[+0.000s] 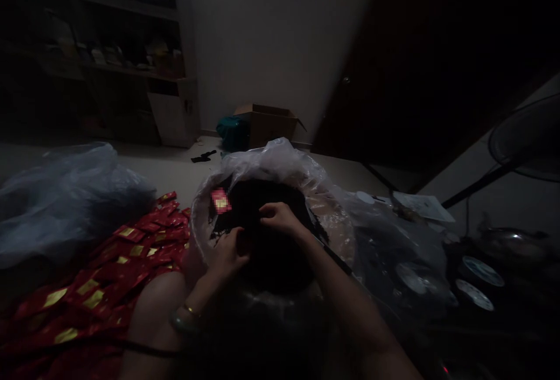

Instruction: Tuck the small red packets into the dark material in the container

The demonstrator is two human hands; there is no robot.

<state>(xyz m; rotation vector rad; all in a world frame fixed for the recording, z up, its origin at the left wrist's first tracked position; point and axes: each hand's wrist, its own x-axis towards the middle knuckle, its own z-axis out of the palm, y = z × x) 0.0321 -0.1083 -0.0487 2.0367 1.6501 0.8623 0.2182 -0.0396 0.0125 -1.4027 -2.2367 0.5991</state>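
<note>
A round basin (345,234) lined with a clear plastic bag (280,155) holds a dark loose heap (280,263), too dim to name. Over the heap's left side is my left hand (227,254), its fingers curled and the thumb bent toward them. My right hand (282,218) is a little further off and to the right, fingertips drawn together. Whatever lies between the fingers of either hand is lost in the dark. A small red packet with a yellow label (221,201) rests at the heap's left edge, apart from both hands.
Many red packets (131,251) cover the floor at left beside a large clear plastic bag (74,199). A cardboard box (271,123) and teal bag (233,132) stand by the wall. At right are plastic-covered items (398,251), round discs (483,271) and a fan (529,138).
</note>
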